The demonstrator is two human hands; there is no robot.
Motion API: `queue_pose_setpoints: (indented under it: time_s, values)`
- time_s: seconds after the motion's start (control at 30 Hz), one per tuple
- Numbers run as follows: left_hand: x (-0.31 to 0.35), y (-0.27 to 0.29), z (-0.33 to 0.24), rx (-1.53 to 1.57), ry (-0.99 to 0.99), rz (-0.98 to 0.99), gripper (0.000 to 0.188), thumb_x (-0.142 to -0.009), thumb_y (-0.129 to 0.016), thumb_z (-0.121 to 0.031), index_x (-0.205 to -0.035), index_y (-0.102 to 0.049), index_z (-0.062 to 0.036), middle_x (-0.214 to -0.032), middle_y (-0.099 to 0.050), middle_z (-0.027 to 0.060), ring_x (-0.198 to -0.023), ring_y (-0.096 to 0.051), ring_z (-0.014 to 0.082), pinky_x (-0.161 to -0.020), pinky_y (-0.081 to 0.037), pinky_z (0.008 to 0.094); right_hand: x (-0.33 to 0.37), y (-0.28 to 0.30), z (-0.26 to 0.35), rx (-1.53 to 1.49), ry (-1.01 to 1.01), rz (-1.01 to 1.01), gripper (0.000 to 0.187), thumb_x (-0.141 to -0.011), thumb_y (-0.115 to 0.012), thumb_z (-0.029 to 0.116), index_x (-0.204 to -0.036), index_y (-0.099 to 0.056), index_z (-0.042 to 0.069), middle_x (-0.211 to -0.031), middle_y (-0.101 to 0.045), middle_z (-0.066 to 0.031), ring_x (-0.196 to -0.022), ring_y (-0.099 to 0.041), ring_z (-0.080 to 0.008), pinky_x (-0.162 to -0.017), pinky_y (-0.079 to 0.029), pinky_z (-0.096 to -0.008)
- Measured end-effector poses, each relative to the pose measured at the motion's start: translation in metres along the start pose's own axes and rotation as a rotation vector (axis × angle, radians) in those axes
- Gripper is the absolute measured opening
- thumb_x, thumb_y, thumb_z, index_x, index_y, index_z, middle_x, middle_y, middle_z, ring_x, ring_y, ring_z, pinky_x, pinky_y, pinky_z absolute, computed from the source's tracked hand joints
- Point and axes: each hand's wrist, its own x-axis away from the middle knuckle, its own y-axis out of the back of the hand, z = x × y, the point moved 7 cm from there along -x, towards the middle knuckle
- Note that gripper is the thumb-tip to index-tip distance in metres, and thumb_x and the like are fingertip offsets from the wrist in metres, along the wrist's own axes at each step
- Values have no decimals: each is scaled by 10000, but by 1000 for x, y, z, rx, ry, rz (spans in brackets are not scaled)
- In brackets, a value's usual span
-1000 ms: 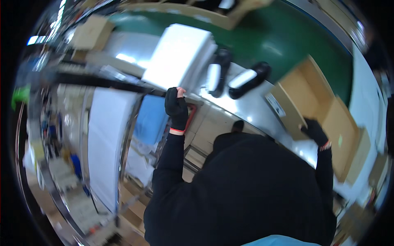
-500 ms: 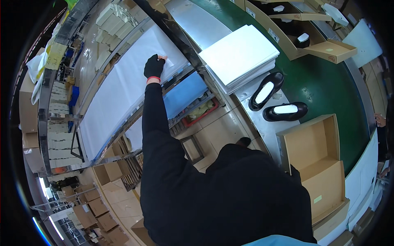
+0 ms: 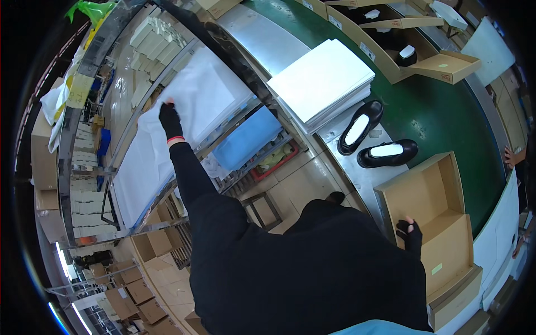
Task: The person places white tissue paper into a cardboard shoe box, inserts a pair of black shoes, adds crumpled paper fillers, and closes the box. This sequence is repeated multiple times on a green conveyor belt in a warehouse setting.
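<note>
My left hand [image 3: 170, 120], in a black fingerless glove with a red band at the wrist, is closed on the edge of a thin white paper sheet [image 3: 149, 131]. The sheet is rumpled and partly lifted from the white stack [image 3: 209, 84] beneath it. My right hand [image 3: 411, 237], gloved alike, hovers over the open brown shoebox [image 3: 427, 204], its fingers loosely apart with nothing visible in them. Two black shoes, one [image 3: 360, 127] beside the other [image 3: 387, 153], stand with white stuffing inside at the bench edge, between my hands.
A pile of white sheets [image 3: 321, 81] lies on the metal edge of the green conveyor belt [image 3: 446, 125]. More open shoeboxes [image 3: 385, 47] with black shoes stand farther along. A blue sheet [image 3: 245, 139] hangs over a rack below the paper. Another person's hand [image 3: 511, 157] shows at the right.
My left hand has moved left, drawing the paper's edge with it and wrinkling the sheet. My right hand, mostly hidden before, has come into view over the shoebox.
</note>
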Motion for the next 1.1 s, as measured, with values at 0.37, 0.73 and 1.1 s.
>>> queue_pose_setpoints:
  time_s: [0.37, 0.73, 1.1]
  values:
    - [328, -143, -347, 839, -262, 1883, 185, -884, -648, -217, -947, -589, -52, -943, -587, 20, -916, -543, 107, -867, -420, 259, -23, -134, 141, -515, -92, 599, 931, -854, -331, 742, -1450, -257, 31, -1239, -538, -231, -1127, -552, -362, -917, -478, -465]
    - [419, -205, -436, 708, -607, 1852, 320, -899, -615, -162, -1197, -569, -54, -1144, -596, 56, -1039, -574, 166, -906, -440, 329, 66, 128, 170, 126, 435, -827, 325, -984, -509, 261, -1222, -568, 47, -987, -598, -3, -879, -544, -72, -787, -448, -234]
    - [539, -261, -457, 558, -1247, 1590, 472, -856, -669, -267, -1271, -524, -96, -1210, -580, 129, -1065, -586, 313, -885, -468, 375, 65, 55, 196, 172, 404, -428, 1105, -707, -810, 201, -1522, -65, 145, -1445, -365, -178, -1052, -559, -261, -824, -503, -331]
